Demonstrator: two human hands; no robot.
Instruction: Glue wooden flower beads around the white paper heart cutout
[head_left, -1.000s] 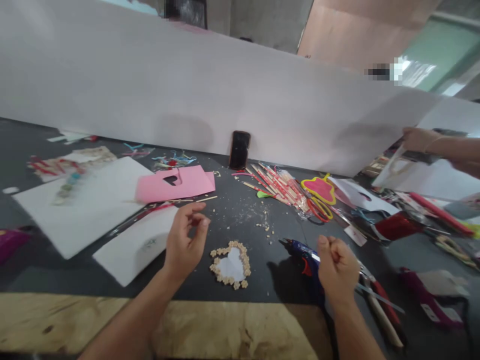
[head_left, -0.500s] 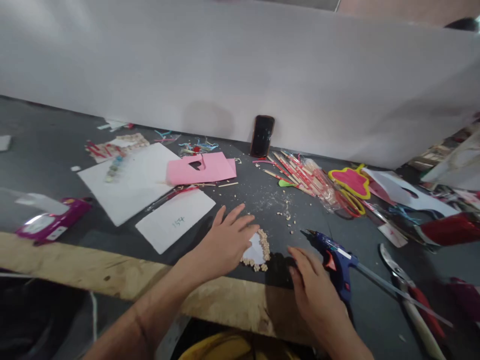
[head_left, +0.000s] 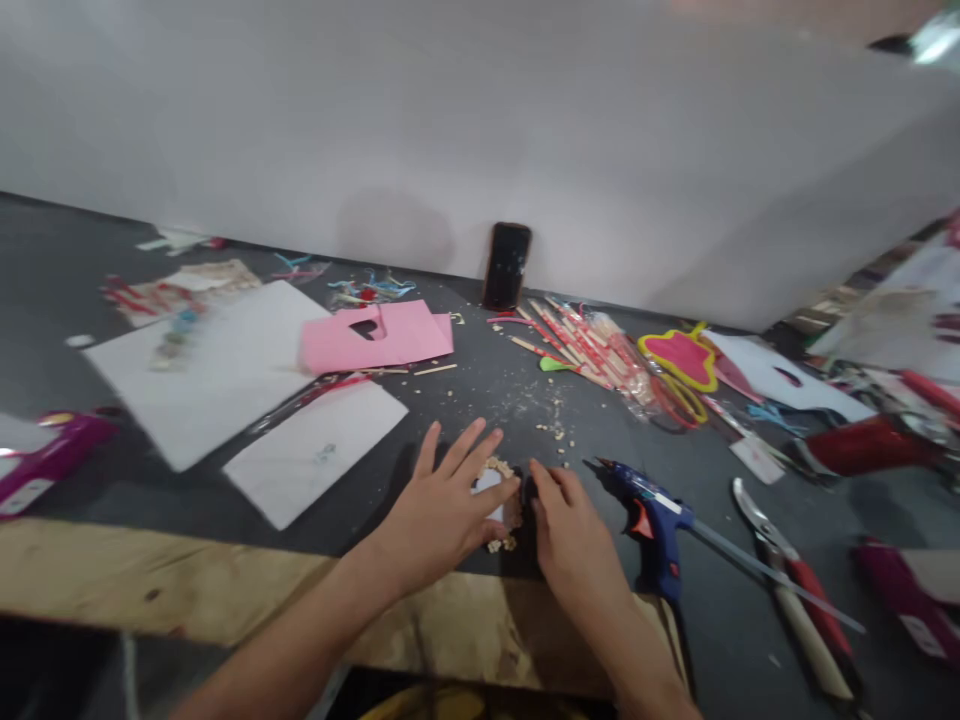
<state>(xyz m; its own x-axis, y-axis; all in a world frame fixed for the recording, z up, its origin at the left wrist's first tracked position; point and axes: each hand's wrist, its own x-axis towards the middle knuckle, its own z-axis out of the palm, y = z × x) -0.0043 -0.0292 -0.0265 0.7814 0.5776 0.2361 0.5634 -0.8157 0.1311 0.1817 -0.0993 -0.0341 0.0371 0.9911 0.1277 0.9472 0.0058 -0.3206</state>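
Note:
A small white piece [head_left: 489, 503] edged with tiny beige bits lies near the front of the dark table. My left hand [head_left: 447, 492] is over it with the fingers spread, partly covering it; the thumb and forefinger are at its right part. Just to the right, my right hand [head_left: 566, 520] rests close to the piece's right edge, its fingers together and pointing forward; what its fingertips hold, if anything, cannot be made out. To the right of that hand lies a blue glue gun [head_left: 656, 520] with a long clear stick in its back.
Pruning shears [head_left: 795, 585] and a red cylinder [head_left: 874, 445] are at the right. Red-striped sticks [head_left: 574, 340] lie behind, near an upright phone [head_left: 506, 266]. Pink paper [head_left: 409, 345], white sheets [head_left: 319, 455] and a purple tool [head_left: 56, 462] lie to the left.
My right hand has moved left, up to the beige-edged piece. The left thumb and forefinger have come down around it. The view has shifted slightly to the right.

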